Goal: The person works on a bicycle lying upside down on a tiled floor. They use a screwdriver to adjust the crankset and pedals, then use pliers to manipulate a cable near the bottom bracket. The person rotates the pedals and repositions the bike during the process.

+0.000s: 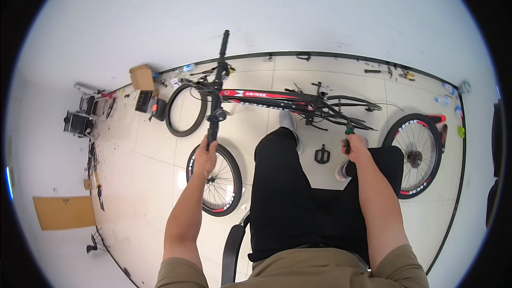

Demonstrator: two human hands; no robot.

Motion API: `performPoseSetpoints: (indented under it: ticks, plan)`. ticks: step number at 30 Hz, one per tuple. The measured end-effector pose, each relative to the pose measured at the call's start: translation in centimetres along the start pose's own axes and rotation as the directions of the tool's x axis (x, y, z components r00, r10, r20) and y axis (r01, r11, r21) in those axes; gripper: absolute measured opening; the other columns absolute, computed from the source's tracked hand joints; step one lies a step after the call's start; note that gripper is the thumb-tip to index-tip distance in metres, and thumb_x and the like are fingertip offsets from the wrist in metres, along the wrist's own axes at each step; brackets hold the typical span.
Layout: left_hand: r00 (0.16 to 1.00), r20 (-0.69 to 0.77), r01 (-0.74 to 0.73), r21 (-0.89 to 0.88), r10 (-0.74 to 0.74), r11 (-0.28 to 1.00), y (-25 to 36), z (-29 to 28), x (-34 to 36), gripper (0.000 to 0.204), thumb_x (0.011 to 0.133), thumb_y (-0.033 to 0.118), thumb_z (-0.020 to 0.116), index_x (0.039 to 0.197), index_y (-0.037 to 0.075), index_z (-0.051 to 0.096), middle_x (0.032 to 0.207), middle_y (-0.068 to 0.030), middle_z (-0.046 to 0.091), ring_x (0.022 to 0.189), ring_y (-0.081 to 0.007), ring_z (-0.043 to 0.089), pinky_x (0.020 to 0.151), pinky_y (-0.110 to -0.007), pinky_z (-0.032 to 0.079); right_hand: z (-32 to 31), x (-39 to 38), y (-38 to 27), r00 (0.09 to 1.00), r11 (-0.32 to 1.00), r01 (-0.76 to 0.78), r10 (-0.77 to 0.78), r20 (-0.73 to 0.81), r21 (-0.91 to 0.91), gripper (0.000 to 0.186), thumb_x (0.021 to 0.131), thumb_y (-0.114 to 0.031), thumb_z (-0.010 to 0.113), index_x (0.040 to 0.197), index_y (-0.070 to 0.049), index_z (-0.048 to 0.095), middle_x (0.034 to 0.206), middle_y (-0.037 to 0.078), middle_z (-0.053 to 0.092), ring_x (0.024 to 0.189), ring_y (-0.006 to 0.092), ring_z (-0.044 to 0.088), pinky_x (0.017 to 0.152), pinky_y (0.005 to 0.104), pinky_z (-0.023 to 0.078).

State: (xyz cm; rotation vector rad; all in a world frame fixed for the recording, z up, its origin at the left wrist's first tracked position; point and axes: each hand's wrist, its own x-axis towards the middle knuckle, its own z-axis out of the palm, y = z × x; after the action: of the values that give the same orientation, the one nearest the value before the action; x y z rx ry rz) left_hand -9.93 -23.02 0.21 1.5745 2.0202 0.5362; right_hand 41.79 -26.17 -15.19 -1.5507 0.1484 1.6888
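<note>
Left hand clenched round the handlebar, right hand gripping a green tool at the frame lying across the floor — best keep that bar steady.

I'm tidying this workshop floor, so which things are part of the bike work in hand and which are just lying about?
In hand:
- left hand gripping the handlebar
- right hand holding a green-handled tool
- red and black bike frame

Lying about:
- loose tyre
- pedal
- cardboard box
- flat cardboard sheet
</note>
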Motion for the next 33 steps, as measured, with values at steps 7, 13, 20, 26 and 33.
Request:
performPoseSetpoints:
  ticks: [7,13,20,26,33]
  plan:
    - [0.999,-0.043,0.009,0.033,-0.007,0.999,0.6,0.4,-1.4,0.049,0.096,0.03,0.06,0.138,0.007,0.051,0.101,-0.0227,0.069,0.096,-0.0339,0.067,0.086,-0.039,0.05,1.2,-2.1,-0.2,0.994,0.997,0.015,-0.023,-0.11,-0.07,0.013,0.091,-0.01,0.052,0.095,0.002,0.052,0.078,0.012,0.057,0.06,0.0198,0.054,0.045,0.0328,0.043]
    - [0.994,0.002,0.104,-0.185,-0.105,0.977,-2.6,1.2,0.0,0.044,0.097,0.024,0.061,0.136,0.006,0.054,0.081,-0.0054,0.062,0.072,-0.0131,0.055,0.068,-0.028,0.048,2.2,-3.3,1.3,0.994,0.948,0.087,-0.104,-0.04,-0.308,0.01,0.088,-0.009,0.055,0.097,-0.006,0.053,0.075,0.009,0.057,0.057,0.0183,0.054,0.044,0.0329,0.042]
    - [0.992,0.024,0.125,-0.208,-0.123,0.97,1.7,1.0,-1.4,0.033,0.098,0.022,0.058,0.128,0.007,0.059,0.067,-0.0013,0.053,0.054,-0.0109,0.048,0.049,-0.03,0.041,3.5,-7.1,3.0,0.995,0.918,0.097,-0.099,0.015,-0.386,0.01,0.081,0.001,0.049,0.072,0.001,0.053,0.059,0.014,0.052,0.047,0.0216,0.047,0.04,0.0377,0.032]
    - [0.986,0.035,0.165,-0.242,-0.161,0.956,2.3,1.3,-1.7,0.026,0.098,0.024,0.058,0.12,0.01,0.059,0.059,0.0008,0.047,0.045,-0.0083,0.044,0.039,-0.027,0.035,4.2,-8.2,4.0,0.993,0.877,0.074,-0.107,-0.042,-0.475,0.007,0.081,-0.002,0.052,0.085,0.003,0.055,0.065,0.014,0.055,0.05,0.0209,0.05,0.04,0.0354,0.035]
    - [0.967,0.08,0.254,-0.3,-0.241,0.92,3.4,0.4,-2.0,0.027,0.098,0.025,0.058,0.122,0.012,0.057,0.056,0.0024,0.044,0.041,-0.0086,0.043,0.036,-0.026,0.034,4.9,-9.2,3.6,0.991,0.889,0.096,-0.128,-0.042,-0.447,0.011,0.083,-0.001,0.05,0.073,0.003,0.054,0.059,0.014,0.052,0.044,0.0222,0.046,0.038,0.0362,0.031]
